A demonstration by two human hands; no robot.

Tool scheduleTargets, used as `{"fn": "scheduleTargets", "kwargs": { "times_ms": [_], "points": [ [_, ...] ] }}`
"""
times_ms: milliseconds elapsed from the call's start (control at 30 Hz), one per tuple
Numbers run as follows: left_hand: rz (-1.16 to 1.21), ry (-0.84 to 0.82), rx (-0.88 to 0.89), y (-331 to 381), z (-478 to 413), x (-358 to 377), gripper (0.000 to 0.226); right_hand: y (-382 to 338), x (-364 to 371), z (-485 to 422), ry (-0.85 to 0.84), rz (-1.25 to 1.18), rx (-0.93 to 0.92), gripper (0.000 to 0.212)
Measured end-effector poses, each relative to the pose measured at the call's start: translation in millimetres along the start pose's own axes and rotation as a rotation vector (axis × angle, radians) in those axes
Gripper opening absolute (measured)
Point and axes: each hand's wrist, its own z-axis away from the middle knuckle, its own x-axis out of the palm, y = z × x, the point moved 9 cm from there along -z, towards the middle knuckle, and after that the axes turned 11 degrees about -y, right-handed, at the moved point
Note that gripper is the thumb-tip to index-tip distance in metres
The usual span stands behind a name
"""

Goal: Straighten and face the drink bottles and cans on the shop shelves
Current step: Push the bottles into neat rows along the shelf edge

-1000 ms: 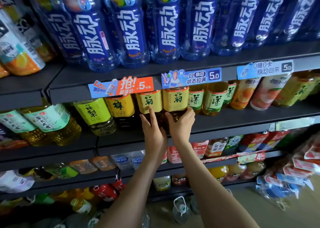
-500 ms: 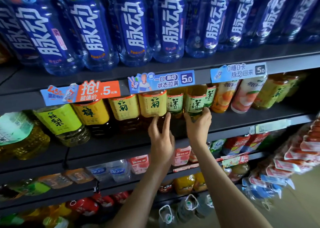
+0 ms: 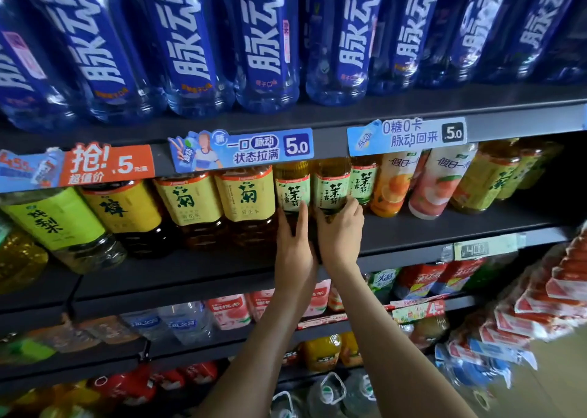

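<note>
Two green-labelled tea bottles stand side by side on the second shelf (image 3: 444, 233). My left hand (image 3: 293, 246) lies with straight fingers against the lower part of the left tea bottle (image 3: 292, 189). My right hand (image 3: 341, 233) curls round the base of the right tea bottle (image 3: 330, 189). Both labels face forward. To their left stand two yellow-labelled tea bottles (image 3: 244, 195), and a third green-labelled bottle (image 3: 363, 182) stands to the right.
Large blue drink bottles (image 3: 266, 52) fill the shelf above, with price tags (image 3: 241, 150) on its edge. Orange and peach juice bottles (image 3: 438, 179) stand to the right. Lower shelves hold small bottles and cartons. Red snack packs (image 3: 540, 303) hang at the right.
Both hands have shifted right along the shelf, from the yellow-labelled bottles to the green-labelled pair. The camera has moved closer and to the right.
</note>
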Motion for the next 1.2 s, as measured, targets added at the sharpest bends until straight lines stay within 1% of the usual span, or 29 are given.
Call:
{"fn": "scheduleTargets", "kwargs": {
  "times_ms": [33, 100, 167, 200, 233, 267, 300, 367, 433, 500, 567, 667, 733, 867, 967, 1033, 1200],
  "points": [
    [-0.012, -0.013, 0.012, 5.8, -0.7, -1.9, 0.057, 1.1, 0.9, -1.0, -0.010, -0.003, -0.001, 0.051],
    [0.071, -0.034, -0.046, 4.1, -2.0, -4.0, 0.068, 2.0, 2.1, -4.5, -0.032, -0.013, -0.004, 0.051],
    [0.031, -0.030, -0.030, 8.7, -7.6, 1.8, 0.067, 2.5, 2.9, -8.8, -0.066, -0.035, -0.008, 0.053],
    [0.011, -0.072, -0.035, 9.4, -8.8, 9.0, 0.064, 3.0, 3.1, -10.4, -0.091, -0.053, -0.015, 0.053],
    [-0.006, -0.111, -0.073, 7.3, -9.2, 13.9, 0.066, 3.5, 2.4, -10.3, -0.120, -0.073, -0.026, 0.053],
    [-0.061, -0.085, -0.111, 6.9, -8.2, 12.8, 0.071, 4.3, 0.2, -9.1, -0.151, -0.089, -0.040, 0.052],
    [-0.037, -0.033, -0.124, 8.8, -6.4, 9.9, 0.073, 6.2, -3.1, -6.5, -0.176, -0.100, -0.052, 0.048],
    [-0.011, 0.030, -0.122, 23.4, -0.7, 3.3, 0.072, 12.1, -13.9, 0.8, -0.206, -0.105, -0.078, 0.039],
    [0.005, 0.054, -0.135, 42.1, 6.2, 1.0, 0.066, 17.9, -28.9, 7.8, -0.214, -0.089, -0.121, 0.036],
    [0.067, 0.023, -0.168, 61.0, 11.6, 5.3, 0.060, 27.9, -47.5, 9.2, -0.190, -0.089, -0.138, 0.035],
    [0.164, -0.023, -0.233, 74.0, 15.3, 12.2, 0.056, 41.8, -70.7, 5.7, -0.133, -0.102, -0.097, 0.032],
    [0.232, 0.004, -0.224, 88.7, 10.1, 12.3, 0.046, 63.6, -106.6, -4.0, -0.015, -0.145, -0.013, 0.032],
    [0.248, 0.008, -0.232, 94.9, 4.2, 18.7, 0.041, 80.1, -127.5, -12.0, 0.039, -0.152, 0.049, 0.038],
    [0.257, 0.009, -0.237, 111.0, -12.0, 37.7, 0.039, 102.6, -148.2, -40.4, 0.007, -0.165, 0.071, 0.058],
    [0.254, 0.057, -0.217, 120.5, -29.6, 48.7, 0.041, 110.3, -147.5, -65.2, -0.019, -0.157, 0.055, 0.067],
    [0.272, 0.076, -0.235, 124.2, -40.0, 54.8, 0.045, 115.4, -144.2, -76.0, -0.022, -0.164, 0.041, 0.067],
    [0.279, 0.185, -0.263, 128.5, -57.5, 68.4, 0.051, 121.7, -137.6, -90.7, -0.043, -0.145, -0.031, 0.059]
  ]
}}
